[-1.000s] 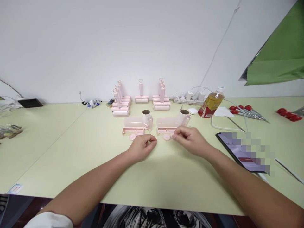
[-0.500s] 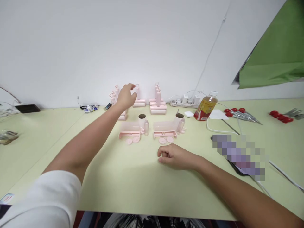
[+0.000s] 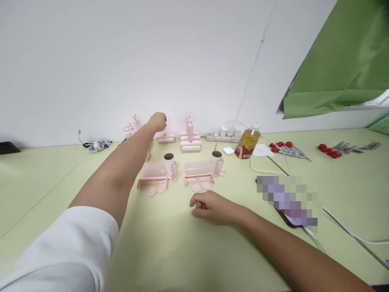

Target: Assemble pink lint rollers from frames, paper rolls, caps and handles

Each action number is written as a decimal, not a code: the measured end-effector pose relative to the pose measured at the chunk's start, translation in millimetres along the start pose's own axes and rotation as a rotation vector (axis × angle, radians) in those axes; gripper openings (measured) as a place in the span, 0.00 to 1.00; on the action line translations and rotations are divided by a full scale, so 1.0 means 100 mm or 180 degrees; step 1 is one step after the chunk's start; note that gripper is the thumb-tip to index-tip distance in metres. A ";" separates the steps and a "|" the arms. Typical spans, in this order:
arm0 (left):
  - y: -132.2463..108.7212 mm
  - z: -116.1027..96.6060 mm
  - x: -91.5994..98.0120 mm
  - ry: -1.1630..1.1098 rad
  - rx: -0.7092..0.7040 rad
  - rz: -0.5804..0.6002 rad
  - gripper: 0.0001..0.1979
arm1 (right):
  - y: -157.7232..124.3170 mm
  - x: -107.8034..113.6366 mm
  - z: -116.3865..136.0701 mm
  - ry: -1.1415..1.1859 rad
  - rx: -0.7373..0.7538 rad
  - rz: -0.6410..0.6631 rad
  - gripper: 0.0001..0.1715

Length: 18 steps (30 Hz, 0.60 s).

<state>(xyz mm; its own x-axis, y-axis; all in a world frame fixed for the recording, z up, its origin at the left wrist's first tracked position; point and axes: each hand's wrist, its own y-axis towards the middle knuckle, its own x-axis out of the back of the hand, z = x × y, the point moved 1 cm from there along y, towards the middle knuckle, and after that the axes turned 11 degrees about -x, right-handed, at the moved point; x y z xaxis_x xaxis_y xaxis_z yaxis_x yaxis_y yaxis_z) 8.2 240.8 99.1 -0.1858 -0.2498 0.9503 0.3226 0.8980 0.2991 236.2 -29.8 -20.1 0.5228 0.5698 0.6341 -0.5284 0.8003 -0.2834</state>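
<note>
Two bare hands are in view. The left hand (image 3: 157, 121) reaches to the upper left of centre, fingers curled at the handle top of the middle pink roller (image 3: 166, 138); whether they grip it cannot be told, the palm side being hidden. The right hand (image 3: 212, 207) is at lower centre, loosely bent, with nothing visible in it, just below the pink discs (image 3: 197, 187).

Change: the left fingers, previously spread, are now folded; the right hand remains at lower centre. In effect, handling appears to centre on the middle roller, while the loose parts at centre go untouched: discs, pink tray (image 3: 199, 181), white roll (image 3: 169, 163) and clear handle (image 3: 174, 172).

Labels: at right of centre, the bottle (image 3: 247, 142) carries a red and yellow label, its print too small to read. At lower right, the phone (image 3: 290, 205) is pixelated; no text is legible. No brand can be identified.
</note>
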 end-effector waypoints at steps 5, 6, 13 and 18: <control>-0.20 -0.08 0.36 -0.0054 -0.0037 -0.0320 0.16 | 0.01 -0.01 -0.03 0.0176 -0.0027 -0.0028 0.12; -0.28 -0.11 0.49 -0.0125 -0.0059 -0.0457 0.15 | 0.03 -0.01 -0.05 0.0263 -0.0020 -0.0074 0.11; -1.33 -0.43 1.32 -0.2435 -0.0501 -0.1837 0.02 | 0.09 0.06 -0.08 0.1641 0.0253 -0.1306 0.30; -2.18 -0.71 1.02 -0.3761 -0.0224 -0.1459 0.07 | -0.08 0.10 0.11 0.2557 0.1061 -0.1322 0.48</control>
<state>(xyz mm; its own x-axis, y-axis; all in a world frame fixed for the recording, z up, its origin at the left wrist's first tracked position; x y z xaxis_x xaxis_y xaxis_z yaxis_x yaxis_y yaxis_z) -15.7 -6.4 136.9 -0.9932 -0.0250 0.1141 0.0512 0.7850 0.6174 238.4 -32.6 -3.0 0.9474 0.3101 -0.0791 -0.2962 0.9433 0.1501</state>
